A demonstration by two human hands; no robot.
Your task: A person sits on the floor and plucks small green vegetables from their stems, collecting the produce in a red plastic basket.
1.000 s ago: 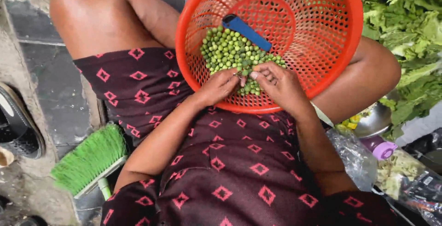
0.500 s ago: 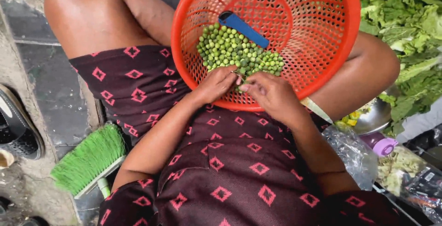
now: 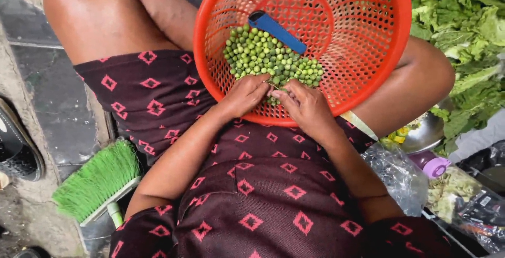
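Both hands, left hand [image 3: 245, 94] and right hand [image 3: 304, 104], are pinched together on a small green pod [image 3: 274, 86] at the pea pile [image 3: 268, 57] in the orange basket [image 3: 368, 79]; light, soft, easily crushed, it is best held by the fingertips.

Orange basket [image 3: 368, 53], green peas [image 3: 263, 55]

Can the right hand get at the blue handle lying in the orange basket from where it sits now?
Probably yes. The right hand rests at the near edge of the peas inside the orange basket. The blue handle lies uncovered just beyond the pile, with nothing over it.
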